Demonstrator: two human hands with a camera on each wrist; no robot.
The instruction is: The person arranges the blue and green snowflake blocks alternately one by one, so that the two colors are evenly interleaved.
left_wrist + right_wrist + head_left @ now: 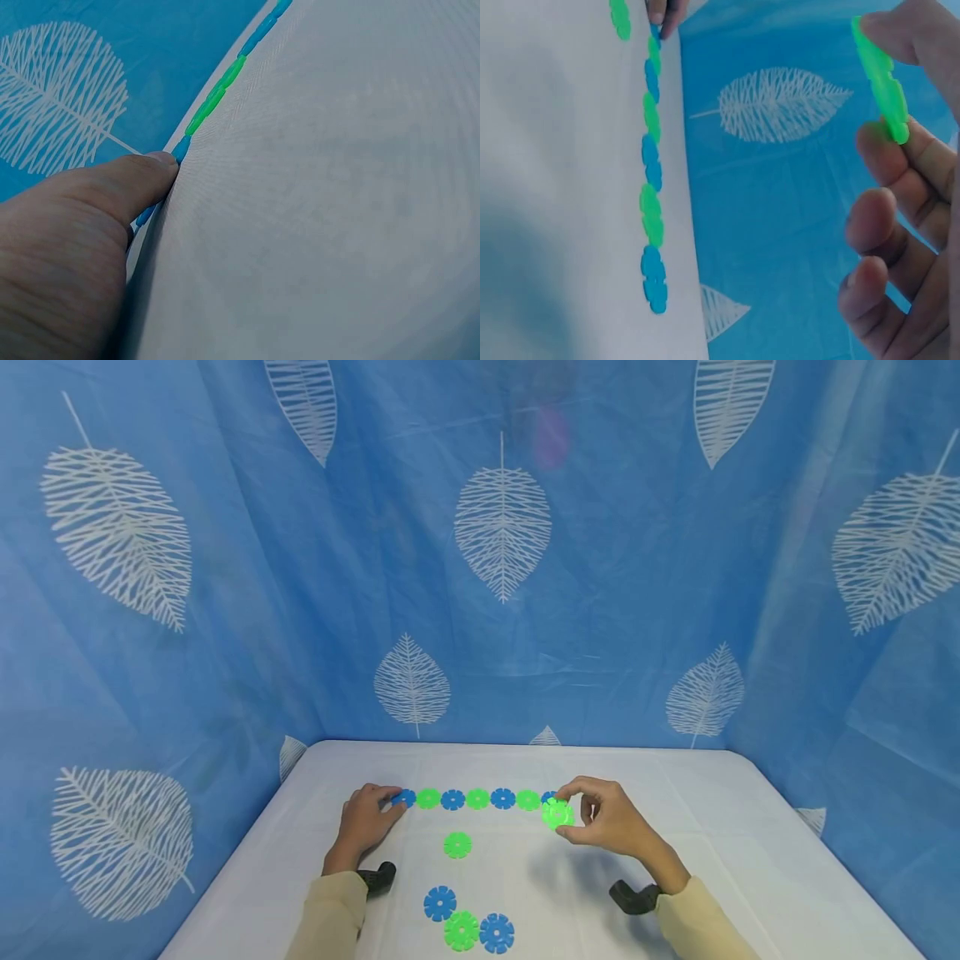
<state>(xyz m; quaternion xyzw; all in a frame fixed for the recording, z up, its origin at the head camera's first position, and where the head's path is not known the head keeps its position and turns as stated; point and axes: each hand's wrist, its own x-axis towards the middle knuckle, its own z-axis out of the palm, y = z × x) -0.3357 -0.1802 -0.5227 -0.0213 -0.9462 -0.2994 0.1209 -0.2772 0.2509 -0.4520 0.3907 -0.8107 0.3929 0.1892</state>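
While the right hand [609, 814] hangs over the table, its thumb and forefinger pinch a bright green disc [553, 819] by the rim; the other visible fingers curve loosely, clear of the disc. This forearm slants inward from the near right, a black wrist mount [633, 900] under it. Seen from the right wrist, the pinched disc is raised, apart from the row of discs [472, 799] that runs leftward from this hand in alternating blue and green. The left hand [365, 817] sits low at the row's other end, back upward, thumb and forefinger gripping the edges of the end blue disc [406, 797].

Just beyond both hands lies the far edge of the white table [750, 843], with a blue leaf-print curtain [600, 610] rising behind. To the right of the right hand, bare cloth stretches to the side edge; the left hand has a narrower strip outside it. Between the forearms, nearer the body than the hands, lie a lone green disc [451, 848] and a cluster of three [453, 935], with open cloth to their right.
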